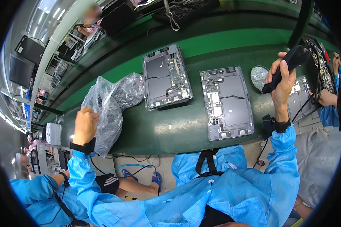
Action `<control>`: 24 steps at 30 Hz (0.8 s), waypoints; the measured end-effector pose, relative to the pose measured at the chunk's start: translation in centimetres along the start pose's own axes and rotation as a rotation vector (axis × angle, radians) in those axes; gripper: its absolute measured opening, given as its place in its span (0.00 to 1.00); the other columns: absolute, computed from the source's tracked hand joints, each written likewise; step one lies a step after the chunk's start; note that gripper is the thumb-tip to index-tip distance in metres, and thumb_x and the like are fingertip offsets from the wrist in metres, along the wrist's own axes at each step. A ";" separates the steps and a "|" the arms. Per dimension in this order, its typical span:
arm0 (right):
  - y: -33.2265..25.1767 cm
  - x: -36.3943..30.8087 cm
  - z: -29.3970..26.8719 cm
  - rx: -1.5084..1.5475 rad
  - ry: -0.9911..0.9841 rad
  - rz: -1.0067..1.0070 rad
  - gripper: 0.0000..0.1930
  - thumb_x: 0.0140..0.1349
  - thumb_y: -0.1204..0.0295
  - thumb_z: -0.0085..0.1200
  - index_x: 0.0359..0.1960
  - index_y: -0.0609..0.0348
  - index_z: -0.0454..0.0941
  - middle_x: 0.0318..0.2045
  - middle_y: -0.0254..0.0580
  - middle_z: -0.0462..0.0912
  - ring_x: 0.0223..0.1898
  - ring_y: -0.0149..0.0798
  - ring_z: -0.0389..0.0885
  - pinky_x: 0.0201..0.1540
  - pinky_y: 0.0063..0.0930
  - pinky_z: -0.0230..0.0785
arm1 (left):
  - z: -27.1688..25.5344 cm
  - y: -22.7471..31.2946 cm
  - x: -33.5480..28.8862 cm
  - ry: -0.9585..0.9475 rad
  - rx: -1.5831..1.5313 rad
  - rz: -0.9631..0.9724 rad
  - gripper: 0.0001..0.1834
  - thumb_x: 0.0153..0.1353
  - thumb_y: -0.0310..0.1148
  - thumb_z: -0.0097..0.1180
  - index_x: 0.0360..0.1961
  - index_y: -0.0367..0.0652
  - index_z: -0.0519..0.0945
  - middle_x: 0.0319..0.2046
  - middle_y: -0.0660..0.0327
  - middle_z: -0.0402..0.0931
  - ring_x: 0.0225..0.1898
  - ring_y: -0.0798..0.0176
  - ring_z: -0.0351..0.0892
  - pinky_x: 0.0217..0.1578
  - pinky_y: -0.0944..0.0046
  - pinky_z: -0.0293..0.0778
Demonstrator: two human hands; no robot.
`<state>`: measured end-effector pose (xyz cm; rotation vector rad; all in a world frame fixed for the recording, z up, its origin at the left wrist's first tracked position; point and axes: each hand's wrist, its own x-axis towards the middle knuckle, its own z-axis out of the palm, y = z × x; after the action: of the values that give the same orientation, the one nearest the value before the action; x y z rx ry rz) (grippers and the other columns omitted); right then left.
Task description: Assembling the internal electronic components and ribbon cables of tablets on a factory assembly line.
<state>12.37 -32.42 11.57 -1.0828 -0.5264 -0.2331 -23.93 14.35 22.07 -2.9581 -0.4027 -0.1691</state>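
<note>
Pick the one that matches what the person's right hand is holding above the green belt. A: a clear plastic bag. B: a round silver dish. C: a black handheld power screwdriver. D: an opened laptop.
C: the right hand is wrapped around a black handheld power screwdriver, raised above the green belt, while the left hand touches the clear plastic bag.

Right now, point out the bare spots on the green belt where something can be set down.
The near strip of belt between the plastic bag and the right open laptop is bare, below the left laptop. The far green band behind both laptops is also free. It is crowded at right, around the round dish and the right hand holding the black driver.
</note>
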 end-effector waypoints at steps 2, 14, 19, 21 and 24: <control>-0.2 0.0 -0.4 -0.010 0.004 0.007 0.15 0.78 0.65 0.47 0.57 0.62 0.70 0.26 0.35 0.72 0.18 0.26 0.72 0.21 0.21 0.68 | -1.9 0.7 0.0 0.077 0.107 -0.079 0.06 0.50 0.22 0.66 0.31 0.37 0.88 0.32 0.50 0.79 0.40 0.44 0.77 0.43 0.50 0.71; 0.2 -0.6 0.3 -0.017 -0.011 0.101 0.12 0.74 0.69 0.55 0.52 0.62 0.71 0.21 0.31 0.73 0.16 0.24 0.70 0.19 0.21 0.65 | -1.6 -3.2 -0.2 0.288 0.124 -0.006 0.08 0.51 0.19 0.65 0.32 0.41 0.81 0.32 0.53 0.78 0.40 0.45 0.76 0.43 0.49 0.70; 0.2 -0.4 -0.3 -0.014 -0.061 0.141 0.13 0.72 0.68 0.58 0.51 0.62 0.72 0.21 0.30 0.73 0.16 0.22 0.70 0.18 0.21 0.64 | -8.2 2.4 0.1 0.445 -0.031 -0.069 0.11 0.55 0.12 0.59 0.38 0.32 0.85 0.33 0.52 0.80 0.35 0.54 0.80 0.38 0.61 0.73; 0.0 -0.5 -0.3 -0.053 -0.084 0.157 0.13 0.71 0.69 0.59 0.50 0.61 0.73 0.22 0.30 0.74 0.16 0.22 0.71 0.19 0.21 0.65 | -9.6 7.1 0.3 0.520 -0.051 -0.041 0.12 0.54 0.11 0.59 0.39 0.31 0.86 0.33 0.52 0.81 0.34 0.56 0.81 0.37 0.63 0.73; -1.9 -0.7 -0.3 -0.129 -0.105 0.232 0.12 0.70 0.70 0.60 0.49 0.61 0.74 0.23 0.31 0.76 0.17 0.22 0.71 0.19 0.21 0.65 | -9.7 13.9 2.8 0.459 -0.348 0.110 0.13 0.54 0.11 0.60 0.40 0.32 0.87 0.35 0.51 0.82 0.37 0.55 0.82 0.41 0.62 0.75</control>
<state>11.04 -33.57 12.55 -1.2759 -0.4792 -0.0066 -18.29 0.26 30.10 -3.1177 -0.1586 -0.9691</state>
